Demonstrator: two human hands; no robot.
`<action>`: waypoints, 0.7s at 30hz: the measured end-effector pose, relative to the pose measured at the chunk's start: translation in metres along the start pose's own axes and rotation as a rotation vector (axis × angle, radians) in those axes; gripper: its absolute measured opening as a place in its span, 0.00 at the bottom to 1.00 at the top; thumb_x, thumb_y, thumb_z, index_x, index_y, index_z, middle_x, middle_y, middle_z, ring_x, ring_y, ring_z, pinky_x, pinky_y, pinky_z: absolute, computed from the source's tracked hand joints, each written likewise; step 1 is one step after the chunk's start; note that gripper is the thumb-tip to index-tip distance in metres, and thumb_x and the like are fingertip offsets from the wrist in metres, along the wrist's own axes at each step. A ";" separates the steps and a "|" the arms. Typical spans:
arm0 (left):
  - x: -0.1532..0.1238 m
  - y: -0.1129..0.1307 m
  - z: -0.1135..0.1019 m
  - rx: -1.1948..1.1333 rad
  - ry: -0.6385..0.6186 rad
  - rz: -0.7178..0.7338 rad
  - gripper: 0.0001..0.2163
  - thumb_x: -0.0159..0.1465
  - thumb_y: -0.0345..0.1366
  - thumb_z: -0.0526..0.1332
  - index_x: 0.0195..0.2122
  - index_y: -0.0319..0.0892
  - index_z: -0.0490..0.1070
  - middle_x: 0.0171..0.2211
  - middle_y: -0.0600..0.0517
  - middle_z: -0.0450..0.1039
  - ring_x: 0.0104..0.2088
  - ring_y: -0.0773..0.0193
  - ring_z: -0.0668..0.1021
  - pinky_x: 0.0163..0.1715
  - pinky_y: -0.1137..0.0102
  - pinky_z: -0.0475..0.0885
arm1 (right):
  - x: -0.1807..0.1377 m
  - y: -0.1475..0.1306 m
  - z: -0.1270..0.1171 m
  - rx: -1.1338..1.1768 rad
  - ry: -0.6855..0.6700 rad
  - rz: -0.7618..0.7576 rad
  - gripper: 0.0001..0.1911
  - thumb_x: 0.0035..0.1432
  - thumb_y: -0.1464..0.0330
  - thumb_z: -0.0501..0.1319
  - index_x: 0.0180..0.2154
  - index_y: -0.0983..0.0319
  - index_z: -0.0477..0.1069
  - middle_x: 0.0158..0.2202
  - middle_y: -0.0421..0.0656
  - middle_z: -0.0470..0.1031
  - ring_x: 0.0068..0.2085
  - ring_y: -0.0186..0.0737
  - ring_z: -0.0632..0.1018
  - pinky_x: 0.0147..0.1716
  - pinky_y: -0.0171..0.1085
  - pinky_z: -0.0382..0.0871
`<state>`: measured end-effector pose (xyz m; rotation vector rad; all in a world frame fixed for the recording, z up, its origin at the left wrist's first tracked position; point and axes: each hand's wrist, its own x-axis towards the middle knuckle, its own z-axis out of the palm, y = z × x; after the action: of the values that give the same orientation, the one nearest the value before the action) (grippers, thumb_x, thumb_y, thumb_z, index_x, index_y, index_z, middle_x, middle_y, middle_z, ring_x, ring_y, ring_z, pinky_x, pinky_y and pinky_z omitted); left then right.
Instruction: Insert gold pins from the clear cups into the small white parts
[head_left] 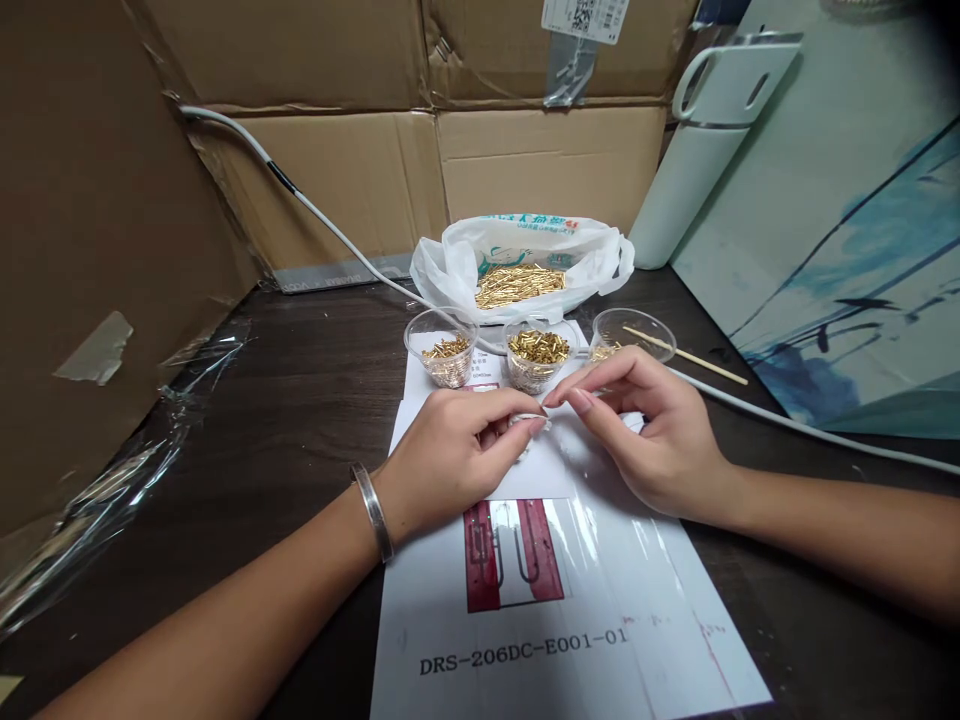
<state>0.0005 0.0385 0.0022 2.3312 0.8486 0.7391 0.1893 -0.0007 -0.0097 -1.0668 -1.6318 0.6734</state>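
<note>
The left hand (pixel 454 445) pinches a white piece (pixel 541 423); beside it, toward the tabletop's (pixel 322 400) right edge, the right hand (pixel 660 440) curls its fingers, grip unclear.

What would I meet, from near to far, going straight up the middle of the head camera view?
Printed code → red and white printed picture → left hand → middle clear cup → white plastic bag → cardboard.
</note>
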 end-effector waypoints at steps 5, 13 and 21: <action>-0.001 0.001 -0.001 -0.033 0.015 -0.023 0.14 0.58 0.39 0.63 0.44 0.41 0.72 0.25 0.57 0.71 0.21 0.75 0.68 0.27 0.76 0.64 | 0.002 0.000 -0.001 -0.125 0.022 -0.096 0.04 0.53 0.74 0.64 0.33 0.61 0.72 0.30 0.38 0.74 0.30 0.29 0.73 0.25 0.29 0.67; 0.000 0.000 0.000 -0.034 0.016 -0.065 0.10 0.65 0.37 0.56 0.44 0.43 0.71 0.26 0.57 0.72 0.25 0.73 0.70 0.29 0.75 0.64 | 0.005 0.002 -0.005 -0.162 -0.085 -0.173 0.10 0.56 0.76 0.61 0.40 0.60 0.76 0.36 0.41 0.77 0.36 0.32 0.75 0.33 0.34 0.69; 0.000 0.002 -0.001 -0.023 0.001 -0.096 0.08 0.63 0.36 0.57 0.42 0.43 0.71 0.22 0.59 0.67 0.21 0.75 0.67 0.25 0.77 0.62 | 0.003 -0.001 -0.002 -0.195 -0.006 -0.014 0.04 0.53 0.69 0.64 0.34 0.59 0.76 0.32 0.37 0.79 0.30 0.30 0.76 0.26 0.30 0.69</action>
<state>0.0006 0.0377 0.0041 2.2529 0.9407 0.7052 0.1910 0.0016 -0.0069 -1.1925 -1.7353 0.5157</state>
